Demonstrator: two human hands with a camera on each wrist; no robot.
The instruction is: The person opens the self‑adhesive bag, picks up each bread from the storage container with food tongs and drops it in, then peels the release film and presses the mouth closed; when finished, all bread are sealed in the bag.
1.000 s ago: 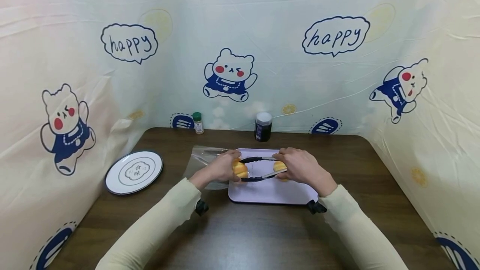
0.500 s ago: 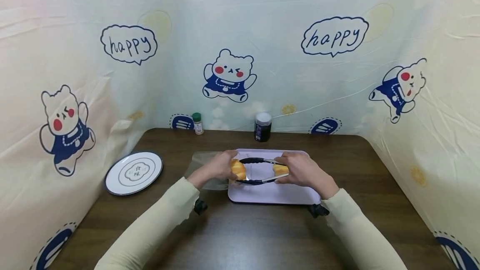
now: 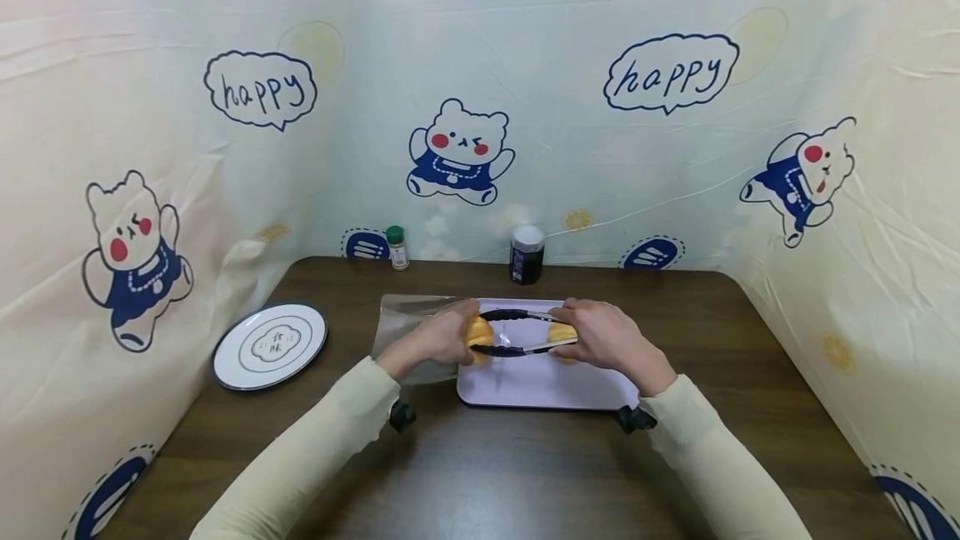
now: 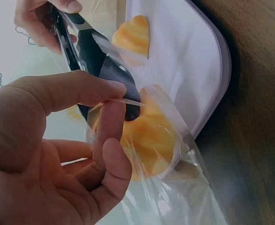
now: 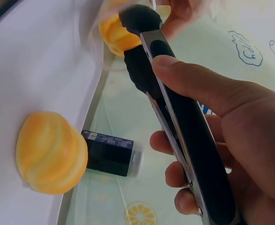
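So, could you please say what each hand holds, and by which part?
Right hand: the tongs, by their handles. Left hand: the clear plastic bag, pinched at its edge.

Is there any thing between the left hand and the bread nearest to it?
Yes. In the left wrist view, film of the clear bag, which the left hand pinches, lies in front of the bread, and one black tip of the tongs overlaps it.

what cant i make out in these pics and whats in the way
Head: handle end of the tongs, hidden by the right hand.
Head: print on the green-capped bottle, too small to read.
Left wrist: part of the roll nearest the left hand, behind that hand.
Right wrist: most of the left hand, cut off by the top edge.
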